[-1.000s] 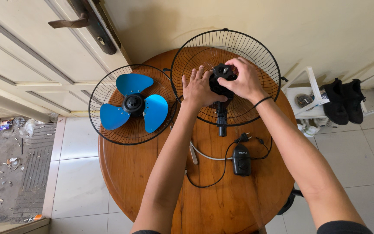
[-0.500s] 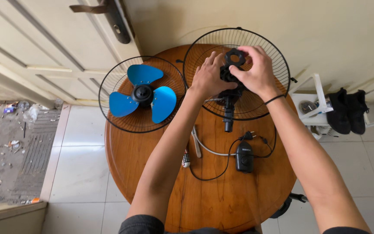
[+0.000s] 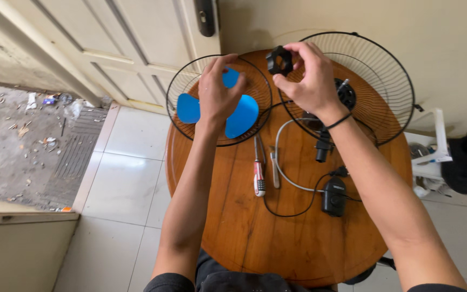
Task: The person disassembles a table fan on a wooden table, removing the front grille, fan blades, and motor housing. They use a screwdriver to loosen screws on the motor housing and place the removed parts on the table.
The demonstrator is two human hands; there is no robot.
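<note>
A round, varnished wooden table [image 3: 298,243] carries everything. At its far left edge lies a black wire fan guard [image 3: 182,92] holding a blue plastic fan blade [image 3: 242,116]. At the far right edge a second, larger black wire guard [image 3: 385,70] overhangs the rim. Near the centre lie a red-and-white-handled screwdriver [image 3: 259,178], a grey cable [image 3: 287,173] and a black plug-shaped switch box [image 3: 333,196].

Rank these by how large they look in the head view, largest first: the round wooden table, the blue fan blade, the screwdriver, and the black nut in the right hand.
1. Round wooden table
2. Blue fan blade, partly hidden by the left hand
3. Screwdriver
4. Black nut, pinched by the right hand; it is raised nearer the camera, yet looks smallest.
</note>
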